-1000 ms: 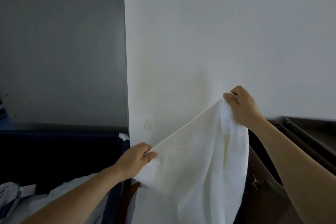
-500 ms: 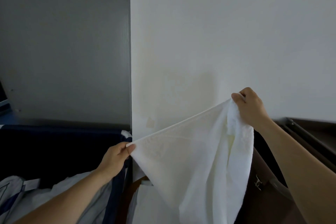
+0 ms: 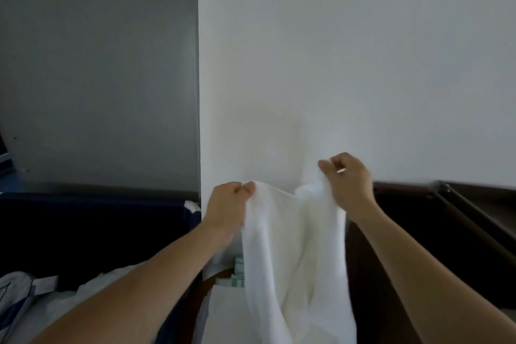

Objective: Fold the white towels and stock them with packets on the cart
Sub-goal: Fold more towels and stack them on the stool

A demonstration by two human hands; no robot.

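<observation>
Nearest, two bare forearms reach up from the bottom corners. Low at the left lies a heap of crumpled pale linen, one piece edged with blue stripes, inside a dark navy fabric bin. Between the arms hangs the white towel — soft, nubbly terry, falling in long loose folds that run off the bottom edge. Behind its lower left edge sit a flat white folded piece and, just above it, a few small teal-and-white packets, only partly visible; what they rest on cannot be told.

Higher up, the left hand pinches the towel's top edge between thumb and curled fingers, and the right hand is closed on the other top corner, slightly higher. Both hands are near each other, so the cloth sags in a shallow dip between them.

To the right stands dark brown furniture with a metal rail along its upper edge. Farthest back, a smooth white wall meets a matte grey panel at a straight vertical line.
</observation>
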